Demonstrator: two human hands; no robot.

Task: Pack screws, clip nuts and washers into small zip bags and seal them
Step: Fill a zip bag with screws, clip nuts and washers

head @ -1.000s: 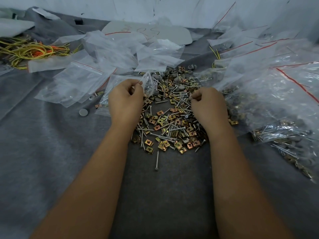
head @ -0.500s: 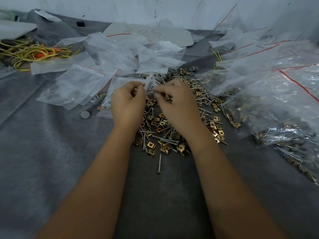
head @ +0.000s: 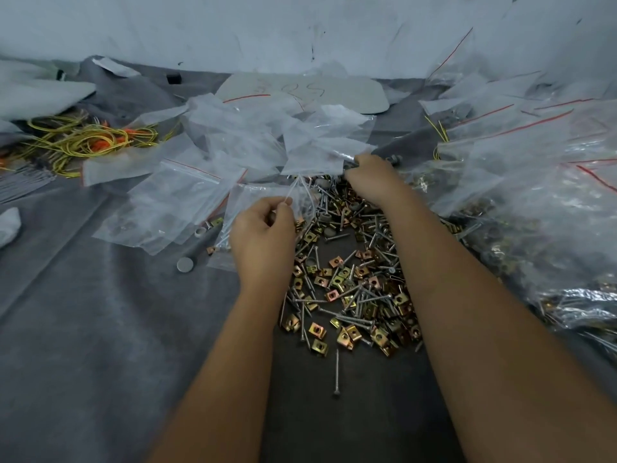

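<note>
A heap of silver screws and brass clip nuts lies on the grey cloth in the middle. My left hand pinches the mouth of a small clear zip bag that holds a few screws. My right hand is stretched to the far edge of the heap, fingers curled down among grey washers and screws; what it grasps is hidden. One screw lies alone near the front.
Empty zip bags with red seal lines spread at the left and back. Filled bags pile up on the right. Yellow and orange wires lie far left. A grey round cap sits beside the bags.
My right hand left the bag mouth and reached forward to the far edge of the heap. My left hand still holds the bag.
</note>
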